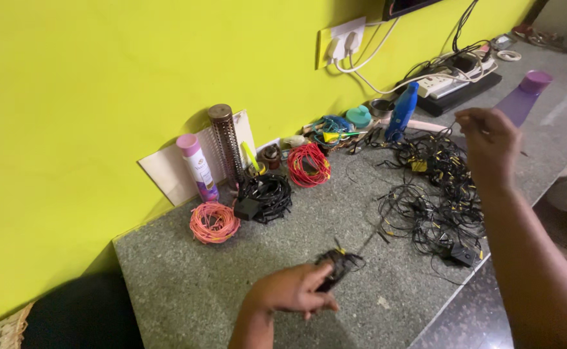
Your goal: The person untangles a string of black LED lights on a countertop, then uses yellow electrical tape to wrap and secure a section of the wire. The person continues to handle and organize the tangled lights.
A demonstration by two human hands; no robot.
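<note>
Black wire bundle (338, 264) sits near the counter's front, gripped in the closed left hand (293, 291). Right hand (487, 139), raised at far right, pinches a thin strand. Purple-capped spray can (197, 167) stands against the yellow wall, far left.

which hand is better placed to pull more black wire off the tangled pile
Right, probably. The right hand is raised just above the tangled black wire pile, while the left hand grips a small wound bundle.

Bright even light, soft shadows on yellow wall (102, 77), raised hand (490, 139) motion-blurred
</note>
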